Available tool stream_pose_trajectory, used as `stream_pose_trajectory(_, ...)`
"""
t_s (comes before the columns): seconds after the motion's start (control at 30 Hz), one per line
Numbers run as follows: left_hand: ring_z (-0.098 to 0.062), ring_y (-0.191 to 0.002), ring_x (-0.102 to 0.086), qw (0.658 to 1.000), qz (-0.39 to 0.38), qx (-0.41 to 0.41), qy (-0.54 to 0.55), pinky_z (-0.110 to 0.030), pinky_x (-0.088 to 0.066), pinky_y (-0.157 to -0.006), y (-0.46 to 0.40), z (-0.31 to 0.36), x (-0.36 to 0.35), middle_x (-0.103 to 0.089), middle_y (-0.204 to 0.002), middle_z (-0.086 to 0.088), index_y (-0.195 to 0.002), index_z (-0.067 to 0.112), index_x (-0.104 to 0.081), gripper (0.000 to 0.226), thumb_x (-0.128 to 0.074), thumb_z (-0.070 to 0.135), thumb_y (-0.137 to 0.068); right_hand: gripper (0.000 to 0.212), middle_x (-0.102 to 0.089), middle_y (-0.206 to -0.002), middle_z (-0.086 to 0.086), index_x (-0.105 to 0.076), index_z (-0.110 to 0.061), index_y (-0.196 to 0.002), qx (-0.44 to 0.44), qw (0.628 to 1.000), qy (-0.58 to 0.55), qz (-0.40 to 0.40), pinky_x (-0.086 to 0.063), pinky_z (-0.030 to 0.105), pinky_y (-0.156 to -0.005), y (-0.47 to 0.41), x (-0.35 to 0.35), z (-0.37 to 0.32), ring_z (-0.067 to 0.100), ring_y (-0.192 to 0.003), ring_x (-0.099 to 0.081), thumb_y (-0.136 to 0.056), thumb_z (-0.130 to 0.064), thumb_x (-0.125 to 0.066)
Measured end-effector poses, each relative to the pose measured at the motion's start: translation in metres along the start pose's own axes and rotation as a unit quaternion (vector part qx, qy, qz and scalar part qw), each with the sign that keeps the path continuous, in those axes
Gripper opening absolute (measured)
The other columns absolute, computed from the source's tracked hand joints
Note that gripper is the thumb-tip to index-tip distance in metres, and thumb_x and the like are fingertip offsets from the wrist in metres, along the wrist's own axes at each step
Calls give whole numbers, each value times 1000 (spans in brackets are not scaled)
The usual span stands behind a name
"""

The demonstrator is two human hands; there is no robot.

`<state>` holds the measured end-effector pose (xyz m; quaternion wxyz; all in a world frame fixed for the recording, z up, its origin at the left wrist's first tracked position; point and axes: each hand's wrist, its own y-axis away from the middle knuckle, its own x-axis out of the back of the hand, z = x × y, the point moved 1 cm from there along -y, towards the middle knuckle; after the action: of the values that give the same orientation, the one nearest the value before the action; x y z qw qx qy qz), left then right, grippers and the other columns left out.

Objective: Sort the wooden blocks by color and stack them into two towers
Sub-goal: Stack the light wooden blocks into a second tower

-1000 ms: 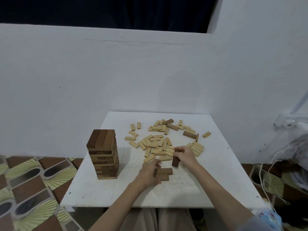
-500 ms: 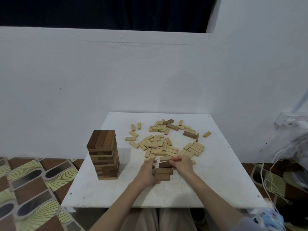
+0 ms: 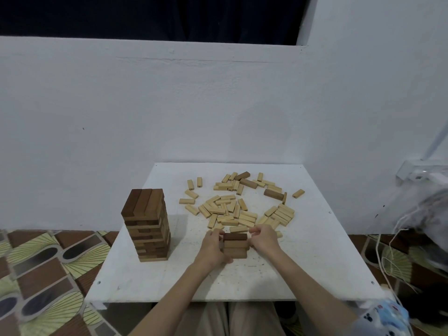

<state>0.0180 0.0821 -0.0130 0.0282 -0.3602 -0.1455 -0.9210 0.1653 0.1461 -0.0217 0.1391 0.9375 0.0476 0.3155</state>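
Observation:
A tall tower of dark brown blocks (image 3: 147, 224) stands on the left of the white table (image 3: 303, 251). Three brown blocks (image 3: 235, 246) lie side by side in a row near the table's middle front. My left hand (image 3: 213, 248) grips the row's left end and my right hand (image 3: 263, 240) grips its right end, squeezing the blocks together. A heap of several light-coloured blocks (image 3: 232, 209) is scattered behind them. Three dark blocks (image 3: 273, 194) lie among the light ones at the back.
The table stands against a white wall (image 3: 218, 105). Patterned floor tiles (image 3: 36, 275) lie to the left. White cables (image 3: 388, 258) hang at the right beside the table's edge. A patterned cloth (image 3: 385, 316) shows at the lower right.
My right hand carried a dark block from the heap and laid it behind the two brown blocks in front. Both hands now close on the row's ends.

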Motion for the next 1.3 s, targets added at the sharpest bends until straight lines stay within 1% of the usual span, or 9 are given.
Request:
stream_pose_trajectory(0.17,-21,-104,-53,999,-8,31,25,-29,-49,-88,0,1,2,-48,-121,-5,-130,12,-42,78,-84,9,-64,28,-60,-99,5,-60,-15,-105,-19,999,-30,-9,-58,40,-80,1,-4,9,23,-91,-64,-83,1,-62)
stream_pose_trajectory(0.23,-17,-93,-52,997,-13,46,52,-23,-49,-76,-1,1,1,-49,-113,-4,-129,11,-42,74,-81,5,-67,27,-62,-96,3,-61,-16,-104,-18,999,-37,0,-57,39,-83,2,-5,10,22,-93,-63,-82,1,-62)
stream_pose_trajectory(0.33,-10,-74,-48,994,-7,50,95,-10,-44,-54,0,0,0,-48,-90,4,-127,7,-43,65,-74,-5,-71,26,-61,-94,2,-58,-18,-98,-17,999,-44,6,-55,36,-87,3,-7,10,21,-96,-61,-83,2,-59)
stream_pose_trajectory(0.4,-10,-75,-51,996,13,31,86,-9,-44,-55,-1,-4,-2,-47,-84,8,-130,5,-44,67,-72,-8,-70,27,-63,-97,4,-59,-18,-98,-18,998,-51,9,-55,37,-86,3,-7,10,21,-96,-61,-82,3,-60)
stream_pose_trajectory(0.53,-14,-83,-51,994,2,48,99,-12,-42,-59,-2,0,0,-50,-98,-1,-129,10,-42,69,-77,1,-70,29,-65,-101,6,-59,-21,-94,-19,997,-67,10,-56,40,-85,3,-9,11,23,-96,-62,-78,3,-63)
stream_pose_trajectory(0.73,-13,-88,-49,994,10,38,103,-9,-40,-57,0,0,0,-49,-106,-1,-130,10,-42,72,-79,3,-69,30,-62,-88,-1,-59,-19,-94,-13,996,-85,13,-57,42,-81,7,-10,10,21,-91,-63,-77,5,-62)
stream_pose_trajectory(0.93,-12,-80,-49,991,15,41,127,-9,-41,-57,-1,-2,2,-51,-100,-1,-127,9,-45,69,-79,-1,-68,33,-65,-86,-3,-58,-25,-90,-3,996,-93,15,-58,42,-78,8,-11,10,20,-89,-65,-74,4,-63)
stream_pose_trajectory(1.2,-9,-67,-47,986,23,62,154,-13,-43,-58,-3,-4,1,-54,-95,-6,-122,6,-46,63,-78,-3,-68,29,-61,-84,-3,-57,-20,-94,-7,995,-101,16,-58,41,-78,10,-7,13,20,-86,-63,-80,5,-61)
stream_pose_trajectory(1.3,-12,-71,-49,985,28,66,154,-16,-44,-60,-3,-3,0,-55,-96,-7,-121,6,-46,62,-79,-2,-68,31,-62,-87,-2,-58,-21,-94,-5,995,-102,9,-58,41,-78,10,-8,13,19,-87,-64,-79,6,-61)
